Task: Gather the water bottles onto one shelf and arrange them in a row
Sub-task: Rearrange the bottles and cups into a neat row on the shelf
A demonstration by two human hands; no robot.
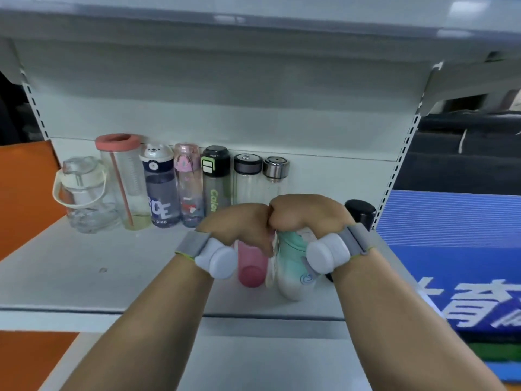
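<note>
Several water bottles stand in a row along the back of the white shelf (pixel 84 277): a clear jug with a strap (pixel 84 193), a tall clear bottle with a coral rim (pixel 124 176), a bear-lid bottle (pixel 159 187), a pink-lid bottle (pixel 189 184), a black-lid bottle (pixel 215 176) and two clear glass bottles (pixel 248 179) (pixel 275 176). My left hand (pixel 239 224) is closed on a pink bottle (pixel 251 269). My right hand (pixel 304 213) grips a mint-and-white bottle (pixel 293 266). Both bottles stand side by side in front of the row, with my knuckles touching. A black bottle (pixel 361 211) shows behind my right wrist.
An upper shelf (pixel 253 29) overhangs the row. Slotted uprights (pixel 394 170) flank the bay. A blue printed panel (pixel 451 249) stands to the right and an orange panel (pixel 25 187) to the left. A lower shelf (pixel 253 362) lies under my forearms. Both wrists wear white devices on grey bands.
</note>
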